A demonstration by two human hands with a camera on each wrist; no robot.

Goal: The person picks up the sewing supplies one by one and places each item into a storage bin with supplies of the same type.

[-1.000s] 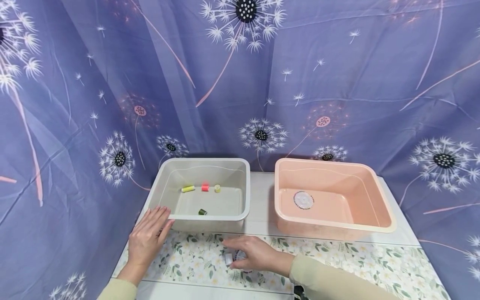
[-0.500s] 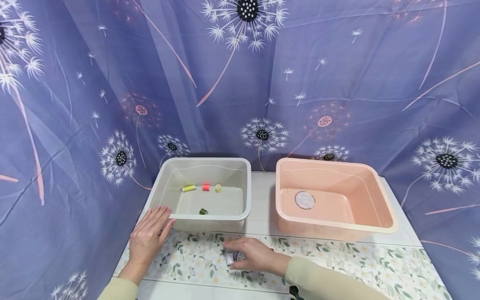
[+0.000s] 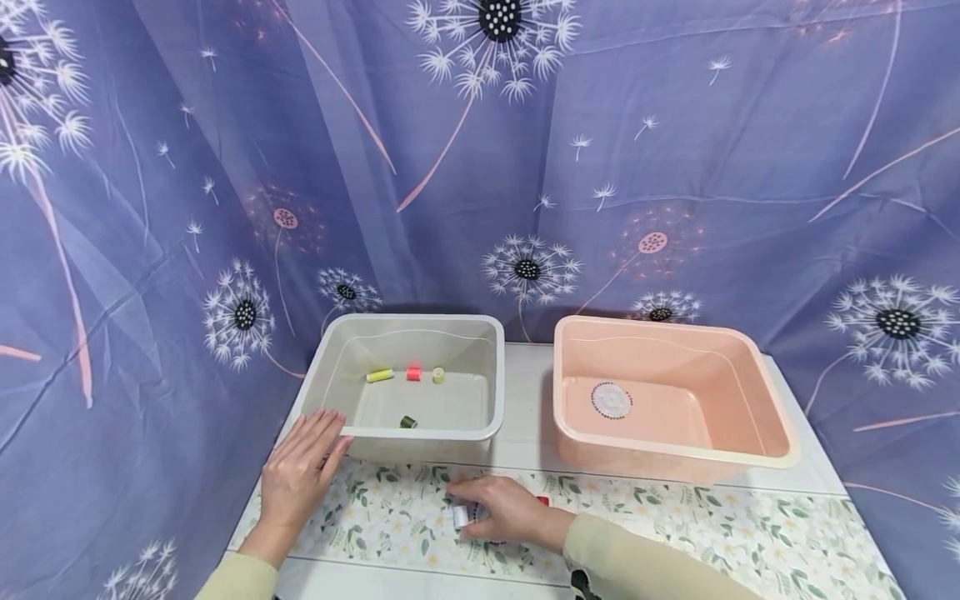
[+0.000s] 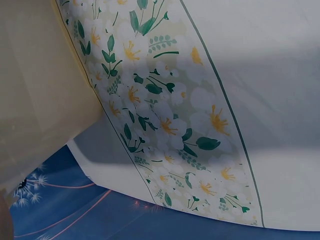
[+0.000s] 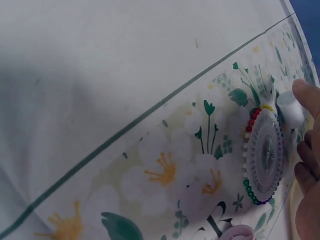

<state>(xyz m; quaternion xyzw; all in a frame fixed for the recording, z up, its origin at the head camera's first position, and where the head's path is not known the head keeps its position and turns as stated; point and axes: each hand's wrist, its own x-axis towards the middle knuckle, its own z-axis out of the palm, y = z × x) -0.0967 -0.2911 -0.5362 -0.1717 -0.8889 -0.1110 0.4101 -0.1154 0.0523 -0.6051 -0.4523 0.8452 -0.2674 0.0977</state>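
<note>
Right hand (image 3: 501, 509), thumb and fingers about a white cylindrical spool (image 3: 461, 517) on the floral-printed surface (image 3: 390, 529); whether clamped cannot be told; a narrow pinch should spare the bead-rimmed clear plastic disc (image 5: 267, 155) beside it; left hand (image 3: 297, 475), fingers extended, at the grey plastic bin (image 3: 420, 434).

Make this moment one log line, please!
left hand: on grey bin rim; right hand: at white spool; grey bin: four spools visible; pink bin: pin wheel
</note>
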